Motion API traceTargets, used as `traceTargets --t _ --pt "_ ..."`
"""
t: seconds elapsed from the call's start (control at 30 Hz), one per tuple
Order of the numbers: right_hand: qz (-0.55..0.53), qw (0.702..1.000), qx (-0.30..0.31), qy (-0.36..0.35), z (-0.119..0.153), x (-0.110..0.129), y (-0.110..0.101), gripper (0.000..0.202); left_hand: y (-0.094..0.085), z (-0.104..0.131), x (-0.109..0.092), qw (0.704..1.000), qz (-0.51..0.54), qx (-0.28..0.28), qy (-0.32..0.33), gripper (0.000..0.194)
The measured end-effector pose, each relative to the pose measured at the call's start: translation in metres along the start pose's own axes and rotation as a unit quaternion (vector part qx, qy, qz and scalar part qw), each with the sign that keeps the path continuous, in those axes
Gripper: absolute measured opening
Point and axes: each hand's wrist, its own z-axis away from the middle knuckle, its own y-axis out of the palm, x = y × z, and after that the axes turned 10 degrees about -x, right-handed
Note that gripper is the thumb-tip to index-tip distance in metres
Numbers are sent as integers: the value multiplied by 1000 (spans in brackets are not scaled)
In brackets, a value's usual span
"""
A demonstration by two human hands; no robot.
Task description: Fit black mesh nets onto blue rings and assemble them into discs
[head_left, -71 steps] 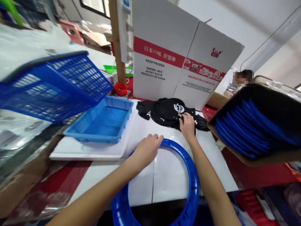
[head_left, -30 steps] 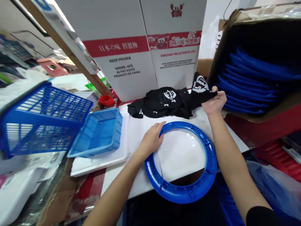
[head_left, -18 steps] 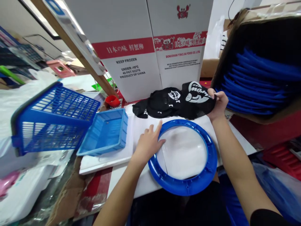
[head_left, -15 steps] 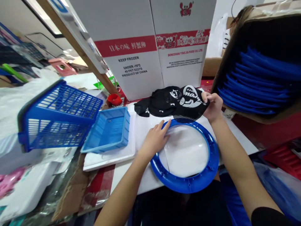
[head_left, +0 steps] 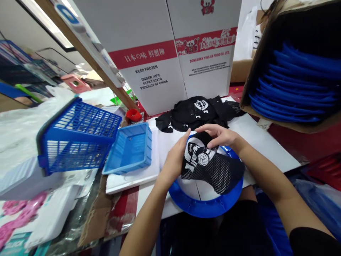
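Note:
A blue plastic ring (head_left: 206,208) lies at the table's front edge. Over its upper and right part is spread a black mesh piece (head_left: 213,170) with white printing. My left hand (head_left: 176,156) holds the left edge of this mesh at the ring's upper left, fingertips partly hidden. At the mesh's top edge my right hand (head_left: 220,136) has thumb and fingers closed on the fabric. More black printed fabric (head_left: 197,112) lies in a pile just behind both hands.
Two white cartons (head_left: 157,92) stand behind the pile. To the left are a light blue tray (head_left: 128,151), a blue basket (head_left: 77,142) and a red ring (head_left: 133,115). A cardboard box (head_left: 247,85) of blue rings (head_left: 293,85) stands at right.
A mesh piece has come off the pile toward me and now covers part of the ring. My right hand has moved left and closer with it; my left hand has taken its edge.

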Motion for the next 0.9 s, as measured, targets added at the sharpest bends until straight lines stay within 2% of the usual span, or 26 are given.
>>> traceTargets --t 0.03,0.07,0.13,0.2,0.27,0.3,0.33,0.37,0.43,0.47,0.53,0.57,0.6,0.67,0.7,0.77,0.83,0.9 --pt "17 1000 14 6 -1 -1 2 66 2 -1 1 993 119 11 -19 69" --pt "35 999 21 16 -1 0 3 72 6 -3 1 972 224 25 -67 68" --pt "70 996 28 45 0 4 -1 82 12 -4 -2 905 372 46 -199 64" --pt "100 992 39 72 1 10 -7 91 17 -5 -6 826 466 48 -314 61" --pt "117 986 64 97 2 17 -14 95 19 -6 -11 760 529 64 -373 62" --pt "120 984 81 107 2 19 -18 95 18 -6 -13 742 548 76 -379 63" --pt "122 981 97 118 2 20 -22 95 17 -6 -14 740 556 88 -369 63" --pt "126 977 114 128 1 21 -26 94 16 -6 -14 755 549 99 -345 62" --pt "157 963 156 152 -1 20 -34 90 15 -6 -12 822 482 137 -271 52" --pt "185 952 178 165 -2 18 -38 87 16 -5 -11 859 426 167 -231 44" --pt "267 925 199 182 -5 14 -44 79 21 -4 -8 912 299 219 -174 32" --pt "318 911 188 181 -7 11 -44 76 25 -4 -7 933 234 222 -161 34" --pt "373 897 163 173 -8 9 -44 73 29 -3 -6 953 168 203 -151 47" --pt "480 862 90 134 -12 4 -37 68 36 -2 -5 986 27 121 -115 78" --pt "529 840 55 109 -13 2 -31 66 38 -1 -5 993 -40 83 -77 87" --pt "600 798 15 61 -14 -2 -18 64 40 0 -4 989 -136 43 27 88" --pt "646 763 28 21 -15 -5 -6 65 39 0 -5 973 -183 55 130 70" --pt "689 722 62 -6 -15 -8 2 62 36 1 -7 952 -222 92 189 47"
